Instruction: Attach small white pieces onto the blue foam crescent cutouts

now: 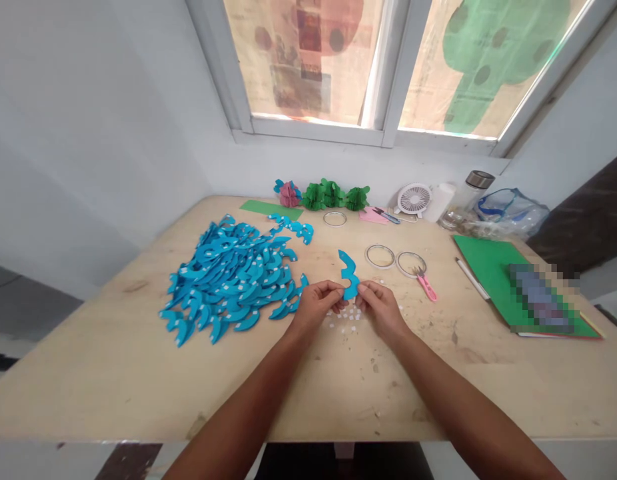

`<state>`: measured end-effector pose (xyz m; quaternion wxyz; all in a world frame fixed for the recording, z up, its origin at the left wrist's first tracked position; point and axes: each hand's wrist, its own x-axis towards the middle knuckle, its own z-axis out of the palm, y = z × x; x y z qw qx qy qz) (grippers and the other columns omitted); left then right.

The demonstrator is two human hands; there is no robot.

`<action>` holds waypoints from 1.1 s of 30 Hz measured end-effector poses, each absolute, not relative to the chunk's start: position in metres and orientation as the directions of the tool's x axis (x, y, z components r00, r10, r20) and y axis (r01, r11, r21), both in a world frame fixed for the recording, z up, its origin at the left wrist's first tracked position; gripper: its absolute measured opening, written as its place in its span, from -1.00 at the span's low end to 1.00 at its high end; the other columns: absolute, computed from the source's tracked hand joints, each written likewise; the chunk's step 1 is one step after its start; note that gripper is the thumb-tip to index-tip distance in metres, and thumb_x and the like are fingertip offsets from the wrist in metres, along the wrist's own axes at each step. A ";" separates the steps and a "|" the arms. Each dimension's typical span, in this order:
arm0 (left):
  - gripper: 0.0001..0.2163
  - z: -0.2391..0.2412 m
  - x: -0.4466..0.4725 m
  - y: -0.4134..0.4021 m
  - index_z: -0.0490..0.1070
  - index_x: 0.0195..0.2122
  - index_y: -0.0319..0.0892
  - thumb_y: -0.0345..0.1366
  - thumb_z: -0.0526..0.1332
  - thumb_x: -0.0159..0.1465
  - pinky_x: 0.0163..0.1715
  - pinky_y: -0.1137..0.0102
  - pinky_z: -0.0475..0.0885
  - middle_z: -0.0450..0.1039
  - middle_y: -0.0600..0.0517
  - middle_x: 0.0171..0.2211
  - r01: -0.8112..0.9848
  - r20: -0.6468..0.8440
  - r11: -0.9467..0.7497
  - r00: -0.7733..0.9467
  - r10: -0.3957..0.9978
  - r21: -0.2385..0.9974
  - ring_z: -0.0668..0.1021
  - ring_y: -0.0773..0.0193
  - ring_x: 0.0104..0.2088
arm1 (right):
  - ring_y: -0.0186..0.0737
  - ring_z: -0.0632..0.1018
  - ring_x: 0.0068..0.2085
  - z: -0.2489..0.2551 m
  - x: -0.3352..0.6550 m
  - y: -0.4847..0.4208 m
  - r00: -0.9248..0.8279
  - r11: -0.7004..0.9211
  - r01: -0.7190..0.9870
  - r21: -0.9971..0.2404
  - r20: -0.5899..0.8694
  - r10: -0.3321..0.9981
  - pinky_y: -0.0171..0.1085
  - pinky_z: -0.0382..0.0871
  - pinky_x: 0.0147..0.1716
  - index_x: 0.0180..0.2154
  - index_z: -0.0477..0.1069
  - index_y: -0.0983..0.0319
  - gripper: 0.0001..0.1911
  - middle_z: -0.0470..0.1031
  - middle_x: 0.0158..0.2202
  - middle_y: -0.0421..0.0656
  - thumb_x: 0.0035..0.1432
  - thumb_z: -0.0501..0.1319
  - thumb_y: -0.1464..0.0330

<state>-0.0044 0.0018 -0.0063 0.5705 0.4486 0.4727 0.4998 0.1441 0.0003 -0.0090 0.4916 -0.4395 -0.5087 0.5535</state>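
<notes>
Between my two hands is a blue curved paper cutout [349, 271], its wavy upper part pointing away from me. My left hand [322, 298] pinches its lower left edge. With thumb and fingers closed, my right hand [377, 301] grips its lower right edge. Small white paper squares [344, 320] lie scattered on the table under and around my hands. Left of my left hand spreads a large heap of similar blue paper pieces [238, 267], many bearing little white squares. A few more blue pieces [293, 227] lie behind the heap.
On the wooden table [188, 393] lie tape rolls [380, 257] and pink-handled snips [427, 285]. Green paper [488, 260] and a pen [472, 278] are at right. Along the wall stand green paper flowers [333, 193], a small fan [414, 199] and a bottle [471, 193].
</notes>
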 end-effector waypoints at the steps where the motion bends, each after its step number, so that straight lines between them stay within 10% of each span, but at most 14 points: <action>1: -0.85 -0.007 -0.004 0.001 0.44 -0.52 -0.25 -0.25 0.24 -0.03 -0.63 0.47 0.33 0.44 0.03 -0.66 -0.136 -0.087 0.095 0.063 0.994 0.986 0.43 0.36 -0.65 | -0.39 0.26 -0.59 -0.010 0.144 0.000 -0.121 0.000 -0.086 -0.996 0.010 0.993 -0.36 0.10 -0.57 -0.57 0.36 0.25 -0.73 0.33 -0.63 -0.24 0.01 0.20 0.20; 10: -0.69 0.002 -0.002 -0.005 0.46 -0.21 -0.21 -0.26 0.29 -0.01 -0.35 0.40 0.44 0.53 -0.05 -0.30 -0.077 0.069 -0.058 0.147 0.987 0.995 0.54 0.24 -0.31 | -0.40 0.25 -0.60 -0.010 0.144 0.003 -0.034 -0.044 -0.181 -0.983 -0.038 0.999 -0.37 0.09 -0.58 -0.58 0.35 0.25 -0.76 0.33 -0.65 -0.25 -0.09 0.26 0.21; 33: -0.69 -0.005 0.000 -0.002 0.47 -0.24 -0.24 -0.25 0.31 -0.03 -0.39 0.39 0.43 0.53 -0.05 -0.37 -0.192 0.073 -0.028 0.231 0.970 0.981 0.54 0.25 -0.39 | -0.38 0.27 -0.59 -0.010 0.145 0.001 -0.122 -0.092 -0.257 -0.962 -0.063 0.991 -0.34 0.13 -0.57 -0.55 0.36 0.24 -0.75 0.32 -0.64 -0.25 -0.12 0.30 0.19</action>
